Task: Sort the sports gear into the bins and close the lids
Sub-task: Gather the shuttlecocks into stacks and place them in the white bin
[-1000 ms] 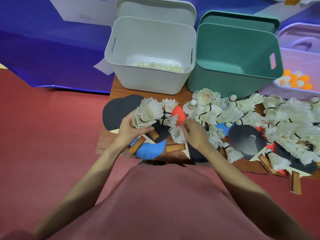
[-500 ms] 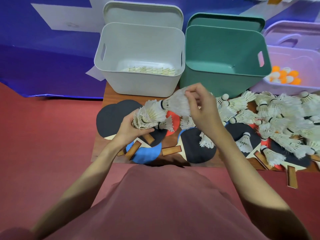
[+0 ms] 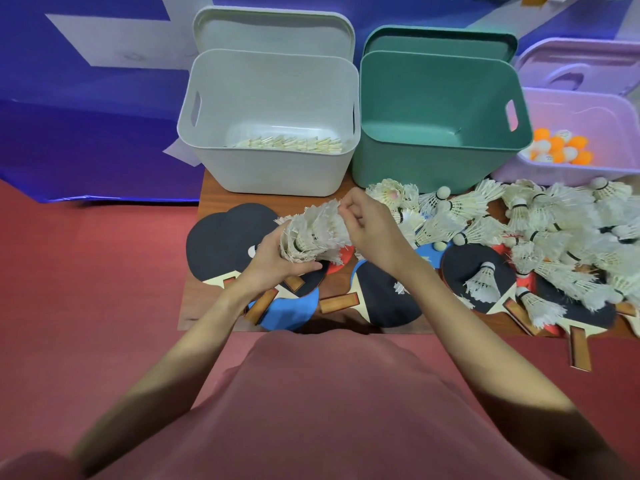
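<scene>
A wooden counter [image 3: 207, 188] with a reddish-brown top stands on a red floor [image 3: 86, 271], which fills the near and left parts of the view. Beyond the counter, at the far side, hangs a deep blue backdrop [image 3: 86, 133] with a pale grey-white patch [image 3: 114, 39] on its upper left. The backdrop's lower edge meets the floor at left. The light is even and soft.

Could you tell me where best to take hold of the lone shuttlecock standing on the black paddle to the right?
Probably by the cork tip of the shuttlecock, coming from above. It stands feathers-down on the black paddle with the rounded cork uppermost and free; a pinch grip there spares the fragile skirt.
</scene>
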The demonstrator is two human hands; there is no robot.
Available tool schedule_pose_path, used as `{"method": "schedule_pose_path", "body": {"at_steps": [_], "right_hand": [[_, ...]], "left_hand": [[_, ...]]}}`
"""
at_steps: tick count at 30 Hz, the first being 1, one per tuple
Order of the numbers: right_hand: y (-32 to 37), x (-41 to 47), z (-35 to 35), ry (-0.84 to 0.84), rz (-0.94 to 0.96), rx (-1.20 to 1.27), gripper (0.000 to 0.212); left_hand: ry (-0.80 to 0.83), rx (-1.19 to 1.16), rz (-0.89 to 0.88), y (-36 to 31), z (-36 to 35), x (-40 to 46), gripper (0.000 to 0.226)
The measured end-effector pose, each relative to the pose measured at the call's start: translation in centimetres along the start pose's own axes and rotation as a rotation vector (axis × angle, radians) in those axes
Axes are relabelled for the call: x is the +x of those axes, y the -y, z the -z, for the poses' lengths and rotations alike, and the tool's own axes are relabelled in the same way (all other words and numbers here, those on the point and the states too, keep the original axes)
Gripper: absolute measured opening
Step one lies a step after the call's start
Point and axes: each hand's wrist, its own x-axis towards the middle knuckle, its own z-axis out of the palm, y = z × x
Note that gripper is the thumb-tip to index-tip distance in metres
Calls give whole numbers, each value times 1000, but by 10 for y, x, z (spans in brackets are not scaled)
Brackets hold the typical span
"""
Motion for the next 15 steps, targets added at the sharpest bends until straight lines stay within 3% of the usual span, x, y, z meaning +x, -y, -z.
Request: {"method": "schedule_pose_path", "body": {"at_steps": [6,10,13,15], "right_hand": [[-4,10,-9,-118,-172,294,11],[0,19,-11,-138,-291,431,25],[-9,19,-15,-141,-288,413,25],[-27,16,-26,-76,-269,223,17]], "left_hand": [[-43,-186,104,1,-6,1,52],[-80,-267,121,1,-2,1,49],[-126,-317,129,6,9,2,50],[-159,-324,133,10,18,1,50]]}}
